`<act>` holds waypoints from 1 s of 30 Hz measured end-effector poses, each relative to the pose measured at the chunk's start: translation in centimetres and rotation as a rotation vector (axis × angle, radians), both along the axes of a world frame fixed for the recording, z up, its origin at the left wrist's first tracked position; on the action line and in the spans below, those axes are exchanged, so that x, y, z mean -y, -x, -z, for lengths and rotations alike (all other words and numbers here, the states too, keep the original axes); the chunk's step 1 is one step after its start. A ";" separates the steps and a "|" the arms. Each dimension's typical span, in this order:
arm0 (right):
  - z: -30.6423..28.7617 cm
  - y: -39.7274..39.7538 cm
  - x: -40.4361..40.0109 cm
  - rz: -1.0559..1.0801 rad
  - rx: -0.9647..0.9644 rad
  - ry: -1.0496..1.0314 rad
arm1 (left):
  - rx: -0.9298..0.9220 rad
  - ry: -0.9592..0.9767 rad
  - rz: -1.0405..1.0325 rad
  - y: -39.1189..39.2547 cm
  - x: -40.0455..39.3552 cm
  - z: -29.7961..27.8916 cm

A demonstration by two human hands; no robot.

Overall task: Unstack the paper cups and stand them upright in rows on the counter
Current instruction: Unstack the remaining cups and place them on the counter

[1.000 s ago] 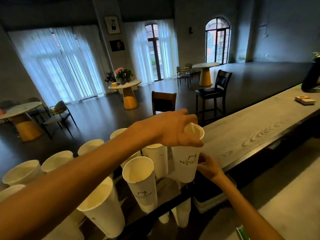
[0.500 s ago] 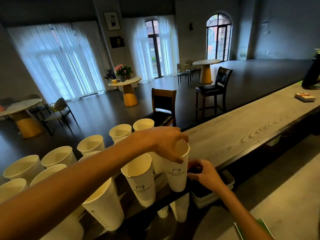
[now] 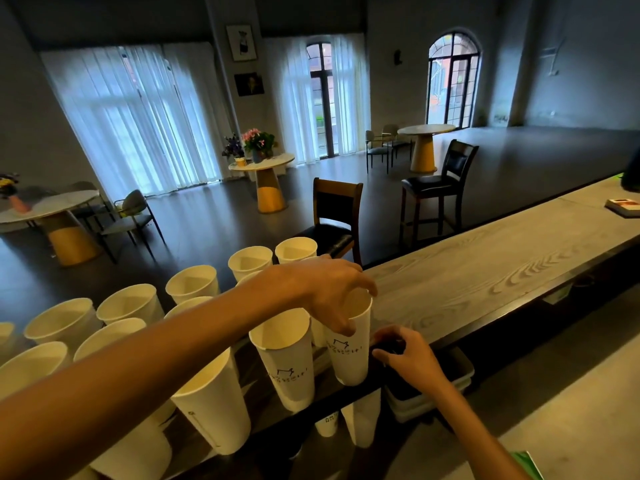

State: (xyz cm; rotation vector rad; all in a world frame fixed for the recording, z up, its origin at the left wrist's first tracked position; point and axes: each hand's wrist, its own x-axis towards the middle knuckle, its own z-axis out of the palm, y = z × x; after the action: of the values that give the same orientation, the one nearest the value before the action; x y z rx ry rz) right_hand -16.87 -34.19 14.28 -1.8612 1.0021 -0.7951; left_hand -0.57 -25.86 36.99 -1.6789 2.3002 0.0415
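Note:
Several white paper cups (image 3: 131, 303) stand upright in rows on the left part of the wooden counter (image 3: 485, 271). My left hand (image 3: 332, 292) reaches across them from the left and grips the rim of one tall printed cup (image 3: 349, 358), the rightmost in the near row. That cup is upright with its base at the counter's dark front strip, next to another printed cup (image 3: 287, 362). My right hand (image 3: 405, 355) sits just right of the held cup at the counter's front edge, fingers curled over something dark. Two more cups (image 3: 360, 420) show below the edge.
The counter's bare wood runs on to the right, where a book (image 3: 623, 207) lies at the far end. Grey bins (image 3: 436, 389) sit under the counter by my right hand. Two bar chairs (image 3: 337, 216) stand beyond the counter.
My left hand has brought the cup down from above the counter to its front strip, in line with the near row. My right hand has stayed at the counter's edge.

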 end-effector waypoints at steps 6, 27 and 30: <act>-0.3 0.0 -0.7 -0.023 0.021 -0.018 | -0.006 0.023 0.016 0.1 -0.3 0.1; -1.8 -0.4 -4.0 -0.126 -0.068 -0.072 | -0.422 0.586 -0.289 -9.5 -14.4 -4.7; -1.9 -0.4 -4.6 -0.110 -0.078 -0.079 | -0.410 0.584 -0.339 -9.5 -15.2 -3.8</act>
State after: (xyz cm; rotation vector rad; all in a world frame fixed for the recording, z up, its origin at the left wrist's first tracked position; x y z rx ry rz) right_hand -16.51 -29.55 16.17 -1.8736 0.9570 -0.6138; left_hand 8.88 -10.64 40.75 -2.5499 2.4270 -0.2644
